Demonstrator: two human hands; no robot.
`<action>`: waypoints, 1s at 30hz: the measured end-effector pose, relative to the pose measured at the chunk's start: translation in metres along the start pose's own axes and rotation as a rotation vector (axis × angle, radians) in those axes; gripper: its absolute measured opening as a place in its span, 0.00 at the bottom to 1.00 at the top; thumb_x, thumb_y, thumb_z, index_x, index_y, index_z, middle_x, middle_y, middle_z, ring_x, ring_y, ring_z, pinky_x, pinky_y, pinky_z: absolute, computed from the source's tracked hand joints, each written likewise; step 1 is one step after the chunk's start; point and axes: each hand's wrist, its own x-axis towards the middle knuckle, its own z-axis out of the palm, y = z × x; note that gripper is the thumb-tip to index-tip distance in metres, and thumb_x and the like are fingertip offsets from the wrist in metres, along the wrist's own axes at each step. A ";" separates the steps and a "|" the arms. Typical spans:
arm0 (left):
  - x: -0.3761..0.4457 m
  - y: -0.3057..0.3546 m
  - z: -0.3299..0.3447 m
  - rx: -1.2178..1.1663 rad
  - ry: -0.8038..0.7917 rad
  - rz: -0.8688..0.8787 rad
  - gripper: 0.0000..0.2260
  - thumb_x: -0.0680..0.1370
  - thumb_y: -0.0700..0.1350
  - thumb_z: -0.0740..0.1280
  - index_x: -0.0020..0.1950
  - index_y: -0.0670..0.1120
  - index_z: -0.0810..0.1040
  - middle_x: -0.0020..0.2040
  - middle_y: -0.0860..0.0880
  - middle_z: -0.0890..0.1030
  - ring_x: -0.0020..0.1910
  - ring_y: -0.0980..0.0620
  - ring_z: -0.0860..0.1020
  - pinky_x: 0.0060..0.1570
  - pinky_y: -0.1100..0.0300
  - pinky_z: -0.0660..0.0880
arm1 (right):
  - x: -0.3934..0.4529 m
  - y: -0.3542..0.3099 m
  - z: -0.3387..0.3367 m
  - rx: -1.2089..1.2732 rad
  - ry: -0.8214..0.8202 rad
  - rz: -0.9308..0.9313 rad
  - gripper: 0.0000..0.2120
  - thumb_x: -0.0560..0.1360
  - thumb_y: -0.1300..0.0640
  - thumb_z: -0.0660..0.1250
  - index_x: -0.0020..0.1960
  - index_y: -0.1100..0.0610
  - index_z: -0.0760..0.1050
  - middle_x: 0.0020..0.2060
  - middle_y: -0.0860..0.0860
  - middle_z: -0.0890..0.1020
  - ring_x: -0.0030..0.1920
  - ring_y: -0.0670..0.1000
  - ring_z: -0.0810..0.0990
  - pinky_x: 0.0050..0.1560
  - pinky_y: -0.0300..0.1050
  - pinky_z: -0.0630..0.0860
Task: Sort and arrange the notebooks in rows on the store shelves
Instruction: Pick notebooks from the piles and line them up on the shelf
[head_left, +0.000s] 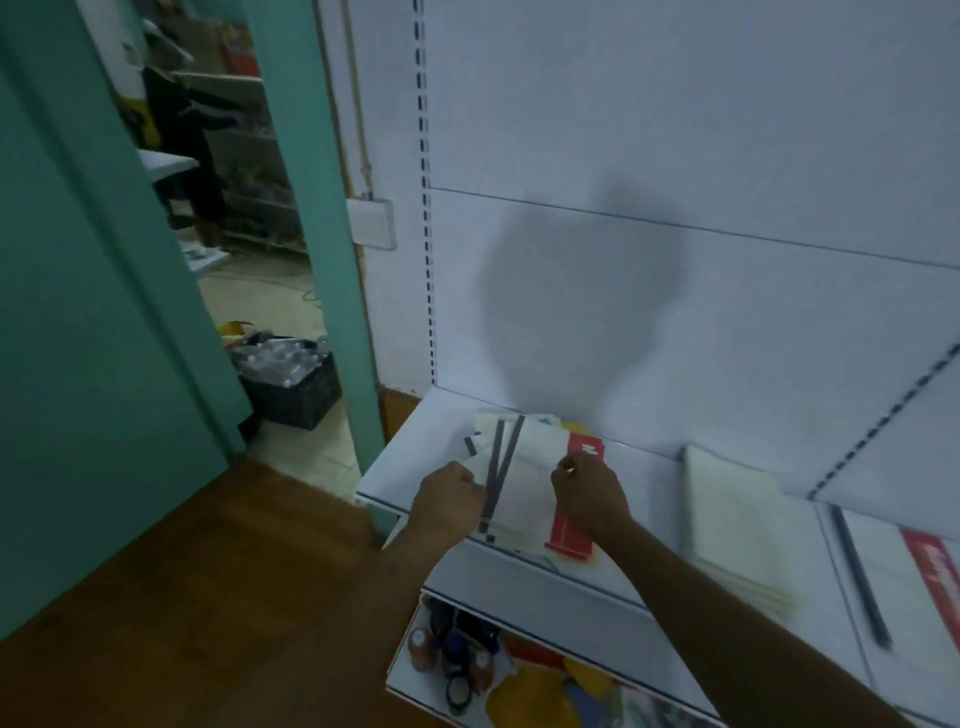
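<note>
I am watching both hands, the left hand (451, 492) and right hand (586, 491), with fingers curled on a fanned stack of notebooks (524, 480) lying on the white shelf (415, 457), which risks sliding off the front edge if squared carelessly.

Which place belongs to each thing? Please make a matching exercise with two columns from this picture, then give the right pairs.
Things:
1. notebook stack with red cover
2. cream stack
3. black crate
4. bottles

Places:
A. on the floor behind the doorway
B. on the lower shelf
C. between both hands, at the shelf's left end
D. alone on the shelf, to the right of the hands

Pairs: 1-C, 2-D, 3-A, 4-B
</note>
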 end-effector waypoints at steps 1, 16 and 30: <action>0.003 0.002 0.004 0.012 -0.005 0.015 0.07 0.79 0.46 0.63 0.51 0.43 0.77 0.59 0.41 0.79 0.56 0.44 0.77 0.54 0.61 0.71 | -0.001 0.007 -0.002 -0.006 0.012 0.041 0.14 0.78 0.54 0.59 0.59 0.59 0.75 0.54 0.56 0.80 0.51 0.56 0.79 0.47 0.42 0.72; 0.010 0.016 0.033 0.103 -0.047 0.000 0.18 0.77 0.51 0.67 0.59 0.38 0.77 0.55 0.42 0.81 0.52 0.45 0.80 0.47 0.60 0.75 | 0.003 0.040 0.007 0.115 -0.069 0.176 0.10 0.79 0.52 0.58 0.46 0.57 0.73 0.44 0.53 0.81 0.44 0.53 0.82 0.52 0.51 0.80; 0.000 0.019 0.036 -0.097 -0.079 -0.114 0.13 0.78 0.44 0.67 0.58 0.38 0.75 0.56 0.42 0.78 0.54 0.45 0.76 0.54 0.53 0.77 | -0.004 0.051 0.006 0.296 -0.073 0.188 0.12 0.80 0.54 0.59 0.38 0.55 0.71 0.33 0.47 0.79 0.32 0.43 0.78 0.30 0.34 0.70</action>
